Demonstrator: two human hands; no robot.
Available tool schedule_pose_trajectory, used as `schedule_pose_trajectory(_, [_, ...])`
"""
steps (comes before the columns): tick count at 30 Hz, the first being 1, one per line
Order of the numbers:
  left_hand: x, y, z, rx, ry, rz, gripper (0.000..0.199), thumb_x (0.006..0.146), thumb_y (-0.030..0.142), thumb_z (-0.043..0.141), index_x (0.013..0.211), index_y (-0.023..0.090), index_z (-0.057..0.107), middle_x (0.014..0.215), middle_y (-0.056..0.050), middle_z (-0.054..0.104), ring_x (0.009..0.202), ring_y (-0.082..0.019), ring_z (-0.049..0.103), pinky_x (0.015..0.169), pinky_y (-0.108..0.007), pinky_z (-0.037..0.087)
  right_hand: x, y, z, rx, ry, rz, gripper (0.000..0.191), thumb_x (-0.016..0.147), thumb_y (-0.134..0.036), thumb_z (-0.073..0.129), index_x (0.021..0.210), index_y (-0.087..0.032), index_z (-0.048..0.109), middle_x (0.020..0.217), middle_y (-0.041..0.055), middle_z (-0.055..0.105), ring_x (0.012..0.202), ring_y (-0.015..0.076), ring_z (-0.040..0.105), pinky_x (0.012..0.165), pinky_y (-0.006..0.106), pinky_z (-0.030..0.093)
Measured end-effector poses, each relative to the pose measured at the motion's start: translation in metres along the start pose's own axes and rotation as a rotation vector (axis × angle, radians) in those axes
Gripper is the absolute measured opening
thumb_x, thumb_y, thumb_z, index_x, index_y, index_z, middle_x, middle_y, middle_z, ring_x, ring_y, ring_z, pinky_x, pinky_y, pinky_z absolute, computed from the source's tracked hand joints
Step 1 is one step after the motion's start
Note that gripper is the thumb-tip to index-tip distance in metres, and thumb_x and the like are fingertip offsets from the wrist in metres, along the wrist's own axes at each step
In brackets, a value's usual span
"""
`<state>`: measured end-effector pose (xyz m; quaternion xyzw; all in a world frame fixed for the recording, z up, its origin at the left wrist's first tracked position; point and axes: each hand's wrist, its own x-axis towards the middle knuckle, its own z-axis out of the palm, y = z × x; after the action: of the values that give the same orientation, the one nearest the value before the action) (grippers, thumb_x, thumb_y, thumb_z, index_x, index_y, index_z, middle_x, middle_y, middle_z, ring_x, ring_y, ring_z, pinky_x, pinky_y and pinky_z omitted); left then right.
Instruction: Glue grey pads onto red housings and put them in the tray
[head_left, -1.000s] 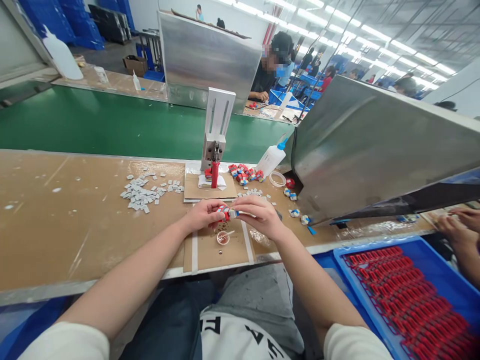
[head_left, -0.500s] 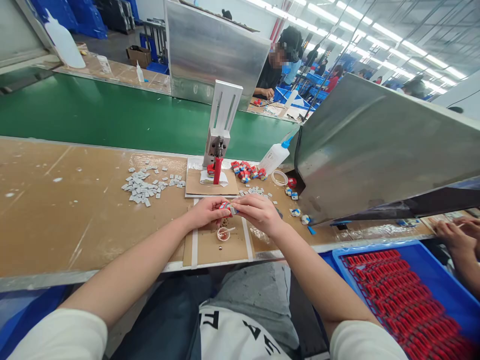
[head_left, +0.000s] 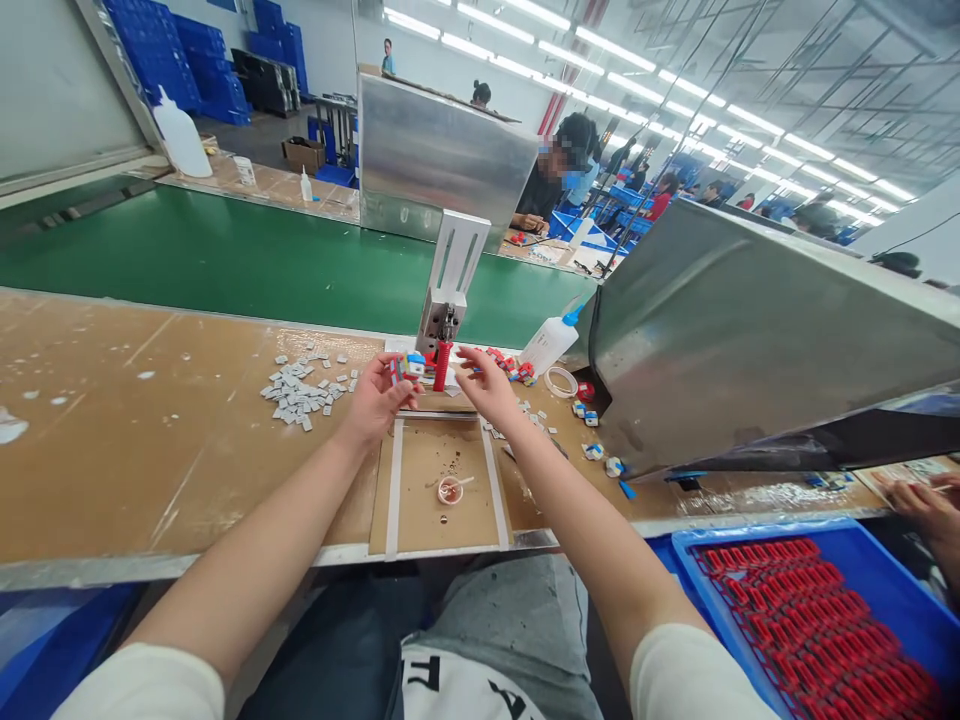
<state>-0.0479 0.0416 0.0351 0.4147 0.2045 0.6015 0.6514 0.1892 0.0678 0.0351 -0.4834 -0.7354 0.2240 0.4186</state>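
While left hand (head_left: 373,402) clasps block (head_left: 410,367), right hand (head_left: 489,386) hovers

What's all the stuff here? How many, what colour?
Held block: one, multicoloured, left hand.
Clamp stand: one, silver and red, bench middle.
Tiles: many, grey, beside stand.
Loose blocks: several, multicoloured, bench right.
Bottles: three, white, bench and far ledge.
Ring: one, white, bench right.
Tubs: two, whitish, bench front, far ledge.
Bench: one, brown, across middle.
Belt: one, green, behind bench.
Metal panels: two, silver, centre back, right.
Tray of red parts: one, blue, lower right.
Crates: many, blue, upper left.
Workers: several, mixed clothes, background, right.
Left hand: one, bare, around block.
Right hand: one, bare, beside stand.
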Motion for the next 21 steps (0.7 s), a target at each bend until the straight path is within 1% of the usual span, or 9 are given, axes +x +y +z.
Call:
schedule_pose_trajectory(3, [0.007,0.004,-0.006,-0.134,0.168,-0.043,0.07,0.065,0.042,0.103,0.121,0.026,0.065,0.1,0.0,0.073,0.082,-0.013,0.071,0.063,-0.019,0.055,0.022,0.012,0.018,0.055,0.023,0.096,0.053,0.077,-0.023,0.061,0.129,-0.019,0.065,0.132,0.0129,0.071,0.11,0.0246,0.067,0.095,0.042,0.057])
schedule_pose_trajectory(6, [0.011,0.002,-0.011,-0.249,0.227,-0.103,0.061,0.074,0.038,0.098,0.125,0.023,0.068,0.103,-0.003,0.074,0.082,-0.01,0.068,0.063,-0.017,0.053,0.024,0.009,0.024,0.139,0.101,0.164,0.04,0.073,-0.023,0.05,0.108,-0.019,0.068,0.107,0.0094,0.073,0.096,0.0226,0.066,0.09,0.04,0.056])
schedule_pose_trajectory(9, [0.012,-0.001,-0.014,-0.333,0.24,-0.144,0.054,0.076,0.033,0.098,0.12,0.018,0.069,0.114,-0.009,0.074,0.076,-0.007,0.062,0.058,-0.016,0.048,0.011,-0.003,0.022,0.174,-0.001,0.12,0.03,0.066,-0.022,0.048,0.087,-0.02,0.068,0.089,0.0057,0.067,0.087,0.022,0.063,0.082,0.038,0.054])
schedule_pose_trajectory(12, [0.012,-0.003,-0.015,-0.332,0.278,-0.166,0.05,0.072,0.025,0.099,0.109,0.016,0.067,0.113,-0.009,0.075,0.067,-0.005,0.053,0.051,-0.016,0.041,0.001,-0.026,0.012,0.326,-0.133,0.064,0.02,0.064,-0.02,0.052,0.078,-0.021,0.065,0.08,0.003,0.062,0.079,0.0201,0.059,0.075,0.036,0.052])
schedule_pose_trajectory(14, [0.012,-0.003,-0.015,-0.317,0.299,-0.171,0.045,0.072,0.025,0.098,0.1,0.016,0.065,0.114,-0.01,0.076,0.064,-0.004,0.051,0.05,-0.016,0.039,0.006,-0.046,0.0,0.477,-0.155,0.003,0.028,0.067,-0.018,0.054,0.089,-0.022,0.07,0.081,0.0021,0.062,0.075,0.0187,0.058,0.072,0.035,0.052])
schedule_pose_trajectory(15, [0.012,-0.003,-0.015,-0.312,0.301,-0.171,0.044,0.072,0.026,0.098,0.098,0.015,0.064,0.116,-0.01,0.076,0.065,-0.004,0.051,0.05,-0.016,0.039,0.013,-0.057,-0.007,0.533,-0.144,-0.038,0.04,0.068,-0.018,0.055,0.103,-0.023,0.072,0.087,0.0024,0.065,0.076,0.0183,0.058,0.072,0.035,0.052])
schedule_pose_trajectory(16, [0.012,-0.003,-0.015,-0.307,0.296,-0.168,0.044,0.072,0.026,0.098,0.097,0.015,0.063,0.117,-0.011,0.076,0.065,-0.004,0.052,0.05,-0.016,0.04,0.024,-0.067,-0.014,0.564,-0.129,-0.08,0.054,0.069,-0.018,0.056,0.119,-0.025,0.071,0.095,0.0031,0.067,0.077,0.0181,0.059,0.072,0.035,0.053])
schedule_pose_trajectory(18, [0.012,-0.003,-0.015,-0.296,0.281,-0.152,0.048,0.071,0.024,0.098,0.102,0.017,0.062,0.12,-0.01,0.076,0.066,-0.004,0.054,0.053,-0.016,0.041,0.052,-0.083,-0.03,0.54,-0.117,-0.14,0.076,0.072,-0.019,0.057,0.147,-0.029,0.057,0.115,0.0055,0.068,0.081,0.0177,0.062,0.072,0.036,0.054])
schedule_pose_trajectory(21, [0.013,-0.005,-0.017,-0.288,0.292,-0.134,0.061,0.067,0.023,0.1,0.113,0.02,0.059,0.117,-0.007,0.077,0.072,-0.006,0.062,0.059,-0.016,0.046,0.091,-0.086,-0.05,0.409,-0.104,-0.165,0.077,0.081,-0.027,0.057,0.157,-0.029,0.047,0.131,0.0081,0.066,0.086,0.0175,0.064,0.074,0.036,0.056])
